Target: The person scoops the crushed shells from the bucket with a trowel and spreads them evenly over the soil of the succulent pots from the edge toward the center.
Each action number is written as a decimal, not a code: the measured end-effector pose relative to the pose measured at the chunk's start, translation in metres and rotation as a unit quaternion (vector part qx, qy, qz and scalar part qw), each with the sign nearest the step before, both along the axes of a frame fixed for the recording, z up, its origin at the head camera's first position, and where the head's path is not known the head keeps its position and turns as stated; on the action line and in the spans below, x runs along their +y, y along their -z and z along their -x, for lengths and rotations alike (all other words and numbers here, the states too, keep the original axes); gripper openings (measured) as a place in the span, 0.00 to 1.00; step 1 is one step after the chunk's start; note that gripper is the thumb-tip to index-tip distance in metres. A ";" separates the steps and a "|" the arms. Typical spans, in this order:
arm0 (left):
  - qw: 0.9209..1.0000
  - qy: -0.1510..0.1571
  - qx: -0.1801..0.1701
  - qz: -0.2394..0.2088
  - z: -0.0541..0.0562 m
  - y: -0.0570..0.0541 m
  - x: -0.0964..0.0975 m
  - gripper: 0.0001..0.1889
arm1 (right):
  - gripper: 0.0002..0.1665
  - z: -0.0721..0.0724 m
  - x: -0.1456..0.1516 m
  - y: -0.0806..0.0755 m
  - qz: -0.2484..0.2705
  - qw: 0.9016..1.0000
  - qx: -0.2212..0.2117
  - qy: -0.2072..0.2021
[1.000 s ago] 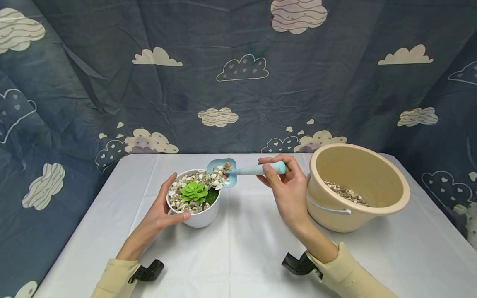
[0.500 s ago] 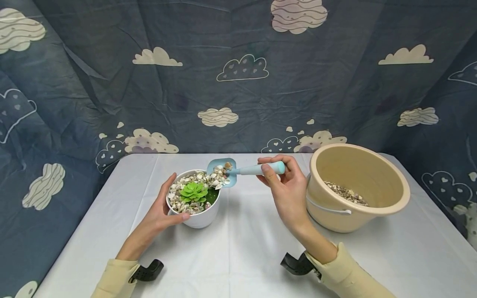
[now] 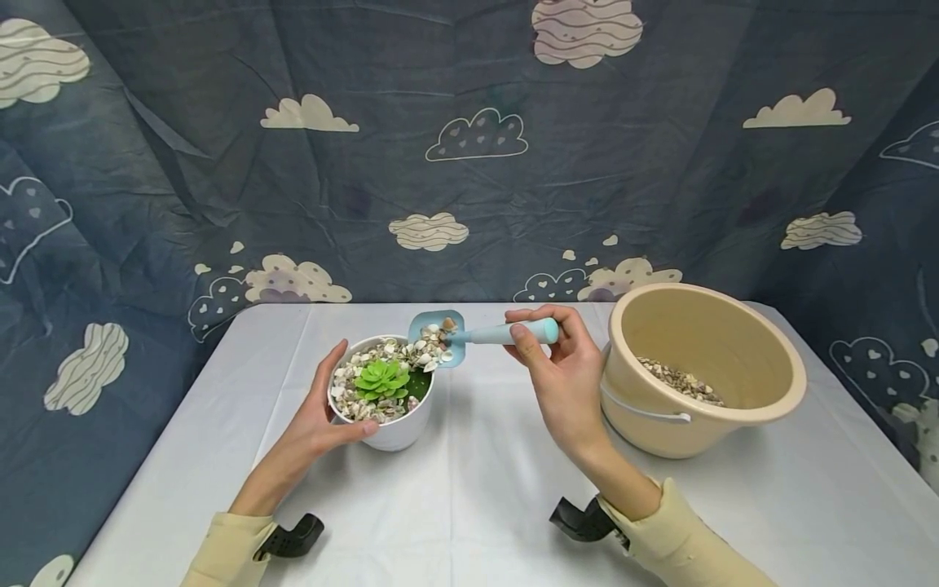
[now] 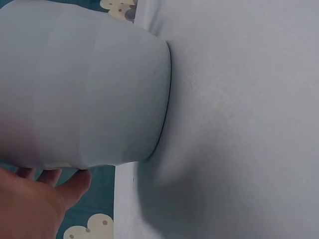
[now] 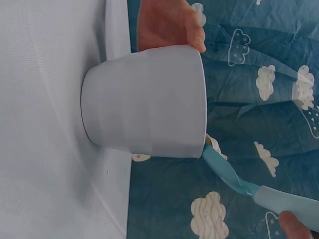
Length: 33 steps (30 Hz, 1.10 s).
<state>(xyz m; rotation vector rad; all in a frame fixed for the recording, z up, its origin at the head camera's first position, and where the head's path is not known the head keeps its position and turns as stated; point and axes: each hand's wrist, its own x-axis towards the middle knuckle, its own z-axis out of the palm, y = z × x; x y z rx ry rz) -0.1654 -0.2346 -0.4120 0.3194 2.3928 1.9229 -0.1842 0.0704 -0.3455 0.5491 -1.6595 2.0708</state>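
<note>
A white flower pot (image 3: 399, 432) stands on the table, holding a green succulent (image 3: 382, 379) among pebbles and shell bits (image 3: 354, 401). My left hand (image 3: 319, 422) grips the pot from the left, thumb at the near side and fingers round the far side. My right hand (image 3: 565, 379) holds a light blue trowel (image 3: 506, 333) by its handle. The trowel's blade, loaded with shells and pebbles, lies level at the pot's right rim. In the right wrist view the trowel (image 5: 227, 172) meets the rim of the pot (image 5: 149, 102).
A beige bucket (image 3: 704, 346) with a white handle stands on the right, gravel (image 3: 681, 380) at its bottom. White cloth covers the table (image 3: 455, 489). Behind hangs a dark blue curtain (image 3: 469, 204) with cloud prints.
Almost nothing differs. The right hand and the trowel have shifted very slightly to the left; the left hand and pot stay in place.
</note>
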 end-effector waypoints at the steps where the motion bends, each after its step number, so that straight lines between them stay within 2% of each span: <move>1: 1.000 -0.002 -0.002 0.003 0.000 0.000 0.000 0.58 | 0.15 0.000 0.000 0.000 0.000 1.000 0.000 0.001; 6: 1.000 -0.006 -0.009 0.007 -0.001 0.000 0.001 0.58 | 0.15 0.001 0.000 0.001 -0.003 1.000 -0.002 0.005; 16: 1.000 0.023 -0.002 -0.018 -0.001 0.000 -0.002 0.54 | 0.14 0.005 -0.005 0.004 0.004 1.000 0.010 -0.003; 33: 1.000 0.017 -0.004 -0.010 -0.001 -0.001 -0.002 0.54 | 0.13 0.008 -0.013 0.009 -0.008 0.999 0.033 -0.001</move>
